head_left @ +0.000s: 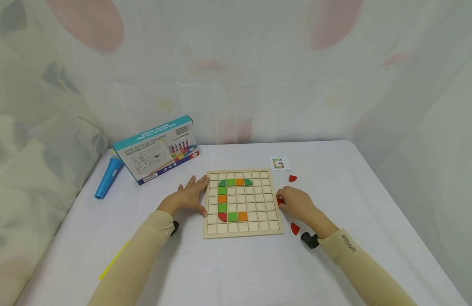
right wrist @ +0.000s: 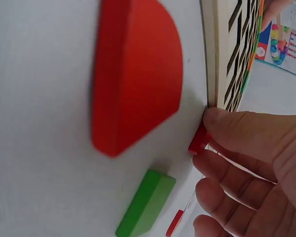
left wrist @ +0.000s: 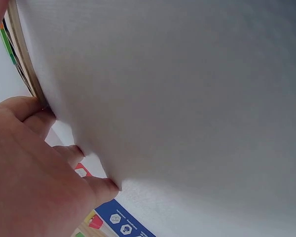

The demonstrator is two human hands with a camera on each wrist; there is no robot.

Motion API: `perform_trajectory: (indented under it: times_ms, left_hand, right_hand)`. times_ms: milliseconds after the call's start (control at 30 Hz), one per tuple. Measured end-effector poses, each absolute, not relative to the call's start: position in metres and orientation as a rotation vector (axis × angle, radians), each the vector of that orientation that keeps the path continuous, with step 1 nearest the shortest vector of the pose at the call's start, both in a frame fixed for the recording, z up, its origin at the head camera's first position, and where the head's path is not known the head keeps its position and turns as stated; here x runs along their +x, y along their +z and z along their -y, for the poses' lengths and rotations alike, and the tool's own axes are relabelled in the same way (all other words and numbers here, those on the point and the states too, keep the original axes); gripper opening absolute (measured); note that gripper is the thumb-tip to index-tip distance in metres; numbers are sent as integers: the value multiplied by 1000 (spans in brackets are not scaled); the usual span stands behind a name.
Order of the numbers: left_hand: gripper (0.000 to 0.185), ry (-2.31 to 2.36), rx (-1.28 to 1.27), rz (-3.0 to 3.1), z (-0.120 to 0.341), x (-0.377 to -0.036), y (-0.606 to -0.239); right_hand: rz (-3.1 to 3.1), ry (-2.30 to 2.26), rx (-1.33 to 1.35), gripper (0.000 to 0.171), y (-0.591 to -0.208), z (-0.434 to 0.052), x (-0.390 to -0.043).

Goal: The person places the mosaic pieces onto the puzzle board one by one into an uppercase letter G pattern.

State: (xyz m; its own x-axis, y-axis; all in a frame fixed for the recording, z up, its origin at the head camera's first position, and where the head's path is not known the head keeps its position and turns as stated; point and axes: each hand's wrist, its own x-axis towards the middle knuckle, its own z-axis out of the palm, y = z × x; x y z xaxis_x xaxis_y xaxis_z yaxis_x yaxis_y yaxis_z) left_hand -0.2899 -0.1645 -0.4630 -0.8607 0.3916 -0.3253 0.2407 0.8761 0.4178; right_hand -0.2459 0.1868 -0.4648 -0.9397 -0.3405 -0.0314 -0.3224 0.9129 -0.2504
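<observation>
If the table [head_left: 354, 191] were jolted, the board [head_left: 241, 199], well inside its edges, could slide, since the left hand [head_left: 188, 196], fingers spread and released, merely touches the board's left edge. The right hand [head_left: 297, 202] pinches a red piece [right wrist: 199, 140] in its fingers just beside the right edge, whose rim could snag it; open room stretches to the table's right edge.

A broad stretch of tabletop [head_left: 236, 272] lies free before the near edge of the grid board [head_left: 241, 198]. Beyond the left hand [head_left: 187, 197], the standing box [head_left: 155, 151] bars the way; a low green block [right wrist: 145, 205], probably hidden from above, obstructs the surface near the right hand [head_left: 298, 201].
</observation>
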Motion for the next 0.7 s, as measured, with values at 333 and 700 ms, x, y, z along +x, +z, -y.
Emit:
perform_trajectory:
  times_ms: [333,700]
  left_hand:
    - [125,517,468,-2637,165,-292,-464]
    - [125,516,456,-2636,164,-291,-465]
  right_hand:
    - [-3048,-332,-518,17,-468,-184,-247]
    - [-3047,-259,-304,26,-464,-189,-245]
